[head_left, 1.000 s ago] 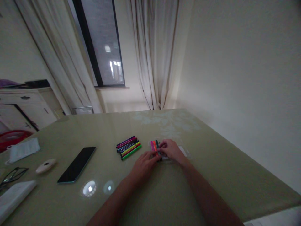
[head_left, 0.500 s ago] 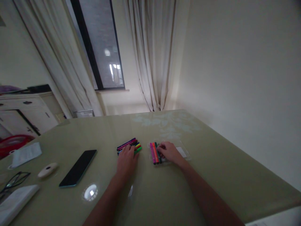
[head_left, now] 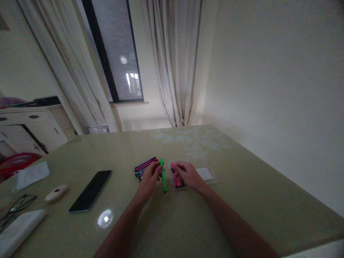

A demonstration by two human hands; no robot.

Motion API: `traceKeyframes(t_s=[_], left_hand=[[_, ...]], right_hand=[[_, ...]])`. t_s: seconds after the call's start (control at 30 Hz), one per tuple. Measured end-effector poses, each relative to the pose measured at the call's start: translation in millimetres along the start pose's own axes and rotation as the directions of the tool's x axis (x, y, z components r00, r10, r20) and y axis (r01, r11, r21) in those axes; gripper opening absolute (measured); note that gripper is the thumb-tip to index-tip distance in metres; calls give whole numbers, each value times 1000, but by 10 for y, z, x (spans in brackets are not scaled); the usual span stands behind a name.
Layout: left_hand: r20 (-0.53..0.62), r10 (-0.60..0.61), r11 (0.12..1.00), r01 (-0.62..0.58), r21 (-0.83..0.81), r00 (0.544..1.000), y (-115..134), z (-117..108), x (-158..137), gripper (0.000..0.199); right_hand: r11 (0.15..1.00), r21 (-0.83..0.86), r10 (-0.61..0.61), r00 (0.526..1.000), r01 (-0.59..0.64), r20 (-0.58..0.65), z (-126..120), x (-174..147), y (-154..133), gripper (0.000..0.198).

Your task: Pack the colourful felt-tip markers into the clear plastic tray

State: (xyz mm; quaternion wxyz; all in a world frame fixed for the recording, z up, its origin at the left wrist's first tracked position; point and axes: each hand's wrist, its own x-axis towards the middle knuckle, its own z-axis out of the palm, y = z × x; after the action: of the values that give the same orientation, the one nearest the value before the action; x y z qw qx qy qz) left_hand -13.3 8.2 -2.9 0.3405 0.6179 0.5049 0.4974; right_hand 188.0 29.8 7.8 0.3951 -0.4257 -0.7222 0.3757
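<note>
A bright green marker [head_left: 163, 179] stands nearly upright in the view, pinched between the thumb and fingers of my left hand [head_left: 150, 178]. Just behind that hand lies a loose pile of markers [head_left: 143, 165], purple, pink and dark ones, partly covered by my fingers. My right hand [head_left: 186, 173] reaches over the clear plastic case [head_left: 213, 177], its fingers bent and a little apart above the pink and orange markers [head_left: 176, 181] lying side by side there. No marker shows between those fingers. A white card [head_left: 204, 173] lies in the case's right part.
To the left lie a black phone [head_left: 90, 191], a white rounded gadget [head_left: 56, 193], glasses [head_left: 20, 206], a white box-like object [head_left: 21, 229] and a face mask [head_left: 33, 175]. A wall borders the table [head_left: 242, 200] on the right.
My left hand has lifted the green marker off the pile and turned it upright, closer to the case. My right hand has shifted slightly left over the markers in the case.
</note>
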Motion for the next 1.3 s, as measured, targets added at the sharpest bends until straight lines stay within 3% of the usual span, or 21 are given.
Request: traceKeyframes(t_s=[0.13, 0.23, 0.33, 0.43, 0.53, 0.63, 0.87, 1.0, 1.13, 1.3], left_hand=[[52, -61, 960, 72, -270, 997, 91, 121, -69, 37], [56, -95, 945, 108, -309, 994, 86, 153, -85, 40], [75, -72, 977, 85, -194, 995, 43, 140, -81, 44], [114, 74, 993, -84, 82, 991, 7, 147, -122, 38], [286, 244, 876, -337, 344, 927, -3, 201, -213, 36], [448, 250, 755, -463, 465, 858, -1, 273, -294, 50], [502, 218, 681, -499, 536, 837, -7, 362, -323, 49], [509, 212, 646, -510, 568, 834, 7, 388, -324, 47], [506, 202, 651, -501, 571, 839, 34, 408, -329, 45], [490, 210, 612, -504, 609, 846, 16, 445, -349, 46]], right_hand=[[960, 266, 61, 992, -88, 108, 110, -54, -36, 31], [943, 312, 79, 989, -114, 124, 123, -57, -25, 35], [966, 248, 68, 997, -73, 29, 35, -2, 19, 33], [980, 152, 149, 978, -126, -148, -159, 73, 115, 29], [968, 72, 250, 947, -240, -201, -370, 105, 228, 16], [947, 25, 319, 939, -319, -129, -464, 84, 303, 12], [922, -64, 378, 923, -382, -71, -289, 18, 360, 6], [926, -209, 298, 949, -313, -102, -290, 22, 345, 4], [870, -399, 246, 957, -288, -153, -303, 44, 350, 6], [891, -363, 233, 960, -274, -153, -281, 39, 387, 6]])
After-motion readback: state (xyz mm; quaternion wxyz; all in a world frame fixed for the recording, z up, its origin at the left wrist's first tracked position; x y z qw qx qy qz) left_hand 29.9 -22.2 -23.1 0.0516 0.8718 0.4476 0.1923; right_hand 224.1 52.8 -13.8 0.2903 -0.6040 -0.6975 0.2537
